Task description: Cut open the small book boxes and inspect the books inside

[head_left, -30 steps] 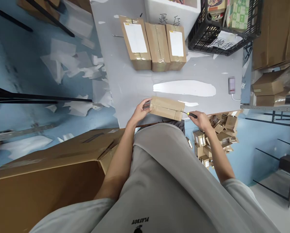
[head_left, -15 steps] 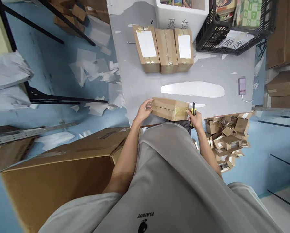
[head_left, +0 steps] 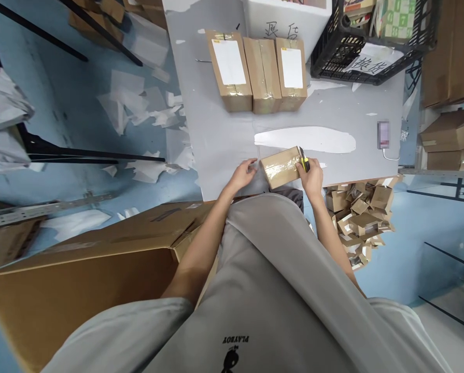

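Your left hand [head_left: 244,174] has let go of the small box [head_left: 280,169] and now sits just left of it, near the centre of the frame. You've turned the box so its right end angles upward, and the cutter [head_left: 305,160] has come in against that end.

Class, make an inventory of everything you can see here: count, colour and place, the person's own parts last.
Table: one, grey, centre
Held carton: one, brown, in right hand
Cutter: one, black and yellow, same hand
Labelled cartons: two, brown, on table
Middle carton: one, brown, between them
Bin: one, white, behind cartons
Crate: one, black, far right of table
Books: several, mixed, in crate
Large box: one, brown, left
Small boxes: many, brown, right
Paper scraps: many, white, left
Shirt: one, grey, worn
Hands: two, bare; left hand empty
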`<move>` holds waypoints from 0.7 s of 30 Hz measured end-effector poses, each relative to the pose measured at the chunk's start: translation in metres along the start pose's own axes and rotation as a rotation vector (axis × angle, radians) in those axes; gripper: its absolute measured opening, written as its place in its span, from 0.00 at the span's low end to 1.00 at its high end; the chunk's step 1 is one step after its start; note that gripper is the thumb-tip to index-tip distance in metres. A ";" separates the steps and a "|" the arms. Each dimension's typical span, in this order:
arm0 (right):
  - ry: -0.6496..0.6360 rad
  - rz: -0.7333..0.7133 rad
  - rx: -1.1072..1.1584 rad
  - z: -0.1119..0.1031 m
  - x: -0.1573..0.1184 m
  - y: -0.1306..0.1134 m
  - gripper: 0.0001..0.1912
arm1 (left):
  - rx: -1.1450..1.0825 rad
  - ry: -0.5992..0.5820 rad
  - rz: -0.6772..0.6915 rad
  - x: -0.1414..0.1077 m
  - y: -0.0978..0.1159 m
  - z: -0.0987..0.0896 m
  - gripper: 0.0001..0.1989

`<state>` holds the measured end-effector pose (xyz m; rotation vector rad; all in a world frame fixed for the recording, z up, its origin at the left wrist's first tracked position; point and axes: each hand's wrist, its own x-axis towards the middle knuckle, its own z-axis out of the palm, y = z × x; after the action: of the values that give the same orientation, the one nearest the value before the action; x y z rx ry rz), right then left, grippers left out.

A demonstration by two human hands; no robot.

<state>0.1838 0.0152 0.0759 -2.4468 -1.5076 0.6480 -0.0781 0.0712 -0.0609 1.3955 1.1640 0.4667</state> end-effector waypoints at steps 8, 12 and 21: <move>-0.032 -0.022 -0.011 -0.008 0.000 0.000 0.21 | -0.034 0.159 0.037 -0.013 0.069 -0.010 0.18; -0.001 -0.020 0.033 -0.019 -0.017 -0.003 0.25 | -0.065 0.183 0.011 -0.007 0.068 -0.005 0.13; -0.501 -0.085 0.226 -0.028 -0.067 -0.045 0.19 | -0.108 0.137 0.015 0.001 0.061 -0.014 0.15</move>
<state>0.1353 -0.0216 0.1355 -2.1327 -1.5775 1.4072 -0.0674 0.0914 -0.0025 1.2961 1.2211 0.6354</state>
